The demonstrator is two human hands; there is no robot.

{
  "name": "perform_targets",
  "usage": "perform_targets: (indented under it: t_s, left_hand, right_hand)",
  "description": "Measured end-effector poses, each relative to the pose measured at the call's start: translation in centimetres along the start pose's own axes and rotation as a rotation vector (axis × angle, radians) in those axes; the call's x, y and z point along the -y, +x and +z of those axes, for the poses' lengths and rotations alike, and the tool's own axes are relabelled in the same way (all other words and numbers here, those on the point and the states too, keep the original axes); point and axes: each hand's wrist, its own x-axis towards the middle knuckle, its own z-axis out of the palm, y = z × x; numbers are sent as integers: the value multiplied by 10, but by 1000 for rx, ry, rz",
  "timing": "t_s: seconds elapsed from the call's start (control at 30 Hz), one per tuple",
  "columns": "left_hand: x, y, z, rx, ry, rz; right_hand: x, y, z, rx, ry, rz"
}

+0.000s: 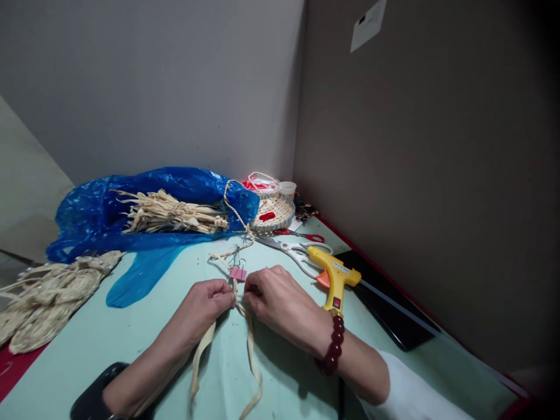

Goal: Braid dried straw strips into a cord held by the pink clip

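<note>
A pink binder clip (238,273) grips the top of a short braid of pale dried fibre strips (235,287). My left hand (212,300) is closed in a pinch on a strip just left of the braid; a loose strip end (202,356) hangs below it. Close by on the right, my right hand (280,297) has its fingers curled and pinched at the braid, partly hiding what they hold. Another long strip (252,356) trails toward the table's front edge. Beyond the clip lies a thin twisted cord (238,204).
Behind, a blue plastic bag (96,198) holds a fibre bundle (175,213). Right of my hands are a yellow glue gun (336,274), white-handled scissors (297,254) and a black flat object (398,321). Woven pieces (56,297) lie left; a round woven basket (280,213) stands behind.
</note>
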Motion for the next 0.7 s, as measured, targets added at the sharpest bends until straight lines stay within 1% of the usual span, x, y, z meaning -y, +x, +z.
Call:
perform_targets:
  t_s: [0.13, 0.2, 0.3, 0.4, 0.47, 0.53, 0.63, 0.67, 0.7]
  left_hand:
    - [-1, -1, 0, 34, -30, -5]
    - [-1, -2, 0, 27, -48, -12]
    - [0, -6, -2, 23, -90, -23]
    - [0, -9, -4, 81, -214, -35]
    - [1, -10, -5, 111, -273, -42]
    - [1, -11, -6, 114, -286, -51]
    - [2, -11, -7, 124, -303, -65]
    - [2, -11, -8, 131, -306, -64]
    - [2, -12, -8, 139, -305, -59]
  right_hand:
    - [8, -5, 5, -8, -104, -23]
    - [13, -9, 12, 4, -163, -79]
    - [19, -17, 25, 14, -251, -204]
    - [24, -24, 32, 29, -321, -294]
    - [25, -25, 31, 30, -331, -322]
    - [24, -22, 25, 2, -266, -287]
    - [18, -13, 13, -101, -122, -85]
    - [15, -11, 10, -109, -75, -23]
    - [12, -8, 8, -86, -20, 11]
